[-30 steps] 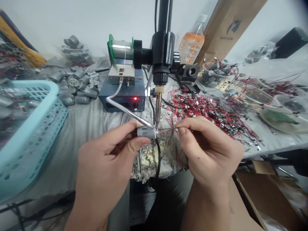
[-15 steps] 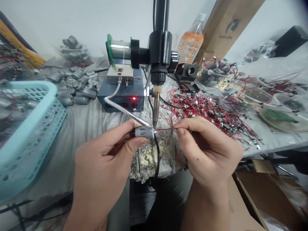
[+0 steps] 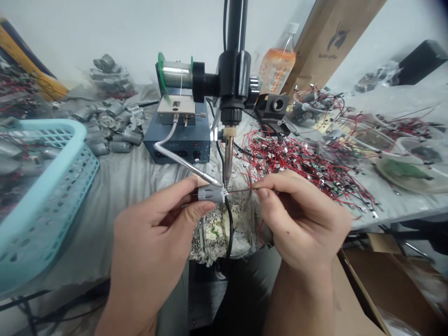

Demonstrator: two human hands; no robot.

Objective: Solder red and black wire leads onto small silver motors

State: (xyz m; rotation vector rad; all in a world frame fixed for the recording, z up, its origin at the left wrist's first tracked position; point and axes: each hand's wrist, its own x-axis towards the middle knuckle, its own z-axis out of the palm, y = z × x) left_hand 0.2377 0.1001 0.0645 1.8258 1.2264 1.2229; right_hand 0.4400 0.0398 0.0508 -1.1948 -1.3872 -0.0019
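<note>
My left hand (image 3: 157, 228) pinches a small grey electric motor (image 3: 210, 193) between thumb and fingers, its end facing right. Just above that end is the tip of a mounted soldering iron (image 3: 228, 158), pointing down. A bent metal solder feed tube (image 3: 191, 167) also ends there; whether either touches the motor is too small to tell. My right hand (image 3: 301, 219) is closed on a thin wire (image 3: 241, 190), stretched leftward to the motor's end. Behind stands a blue control box (image 3: 175, 149), below a solder spool (image 3: 178, 74) with green flanges.
A light blue basket (image 3: 75, 128) of motors stands at left, with loose grey motors (image 3: 121, 126) behind it. Red wires (image 3: 297, 161) with small parts lie heaped at right. An orange drink bottle (image 3: 278, 63) stands at the back. An open cardboard box (image 3: 402, 289) is at lower right.
The red light on the control box has gone out. My left hand and the motor sit slightly farther right in view. Both hands keep their grips.
</note>
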